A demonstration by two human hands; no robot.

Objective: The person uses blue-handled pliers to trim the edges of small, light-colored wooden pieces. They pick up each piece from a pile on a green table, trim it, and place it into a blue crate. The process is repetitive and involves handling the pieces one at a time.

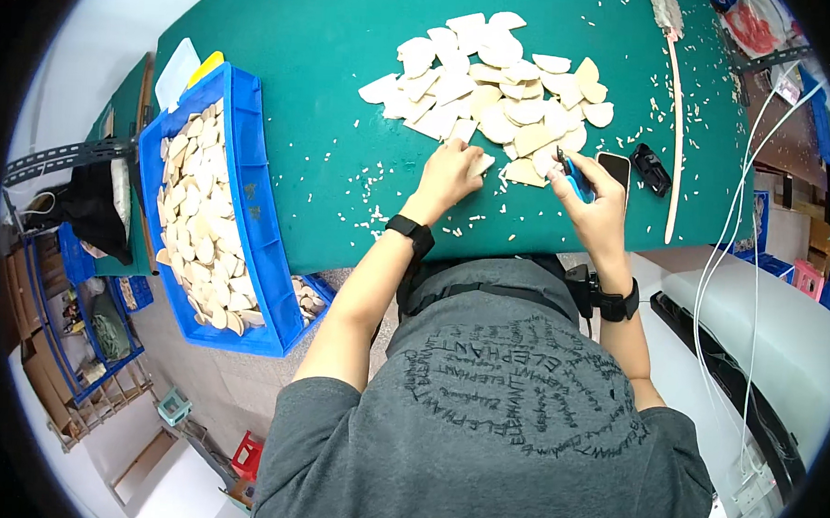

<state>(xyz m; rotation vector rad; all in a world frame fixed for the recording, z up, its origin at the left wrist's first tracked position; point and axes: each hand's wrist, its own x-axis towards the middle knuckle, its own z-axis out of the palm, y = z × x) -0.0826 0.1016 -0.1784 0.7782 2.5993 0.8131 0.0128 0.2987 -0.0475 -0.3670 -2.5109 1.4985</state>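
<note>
My left hand (pixel 451 175) is closed on a pale cream flat piece (pixel 480 166), low over the table's near side. To its right, my right hand (pixel 593 204) grips small blue-handled nippers (pixel 578 179); their dark tip points up and left, apart from the held piece. Just beyond both hands spreads a loose pile of similar pale flat pieces (pixel 498 87), many with one curved edge. Their material is hard to make out. Small pale trimmings (pixel 453 231) lie scattered around my left hand.
A blue crate (pixel 262 206) full of pale pieces stands left of the green table (pixel 323 33). Right of my right hand lie a phone (pixel 615 166), a black object (pixel 651 169) and a long-handled brush (pixel 676 113). White cables (pixel 726 236) hang at the right.
</note>
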